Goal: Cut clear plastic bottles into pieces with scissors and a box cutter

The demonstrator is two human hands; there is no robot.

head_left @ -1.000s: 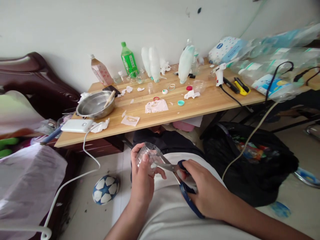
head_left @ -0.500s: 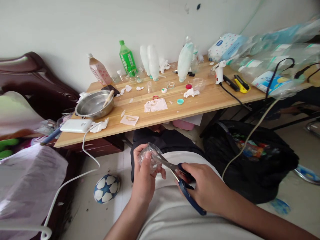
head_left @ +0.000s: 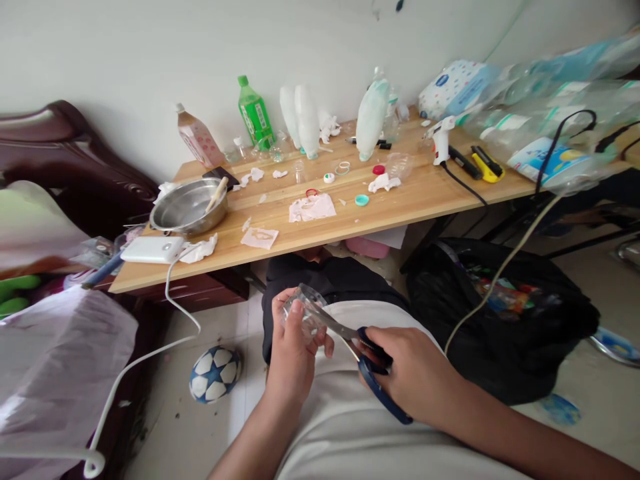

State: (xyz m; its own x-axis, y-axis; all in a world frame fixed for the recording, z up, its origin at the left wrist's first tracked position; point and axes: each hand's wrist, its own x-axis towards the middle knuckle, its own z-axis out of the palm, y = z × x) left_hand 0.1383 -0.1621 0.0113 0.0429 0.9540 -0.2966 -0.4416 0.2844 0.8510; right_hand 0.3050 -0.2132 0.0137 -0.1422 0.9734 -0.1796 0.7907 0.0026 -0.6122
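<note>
Over my lap, my left hand [head_left: 295, 347] grips a clear piece of plastic bottle [head_left: 311, 299], thumb on its near side and fingers wrapped round it. My right hand [head_left: 415, 363] is closed on a pair of scissors [head_left: 373, 377] with dark blue handles. The scissor blades are parted and point left, one reaching into the clear plastic at its open edge. Whether both blades touch the plastic I cannot tell.
Ahead stands a wooden table [head_left: 225, 257] with a metal bowl [head_left: 173, 213], a white power bank [head_left: 153, 249], several bottles, bottle caps, paper scraps and a glue gun [head_left: 441, 141]. A black bag [head_left: 510, 353] sits on the floor at right, a ball [head_left: 215, 375] at left.
Both hands keep nearly the same place. The plastic piece has turned slightly and the scissors have shifted a little against it; the view has moved slightly.
</note>
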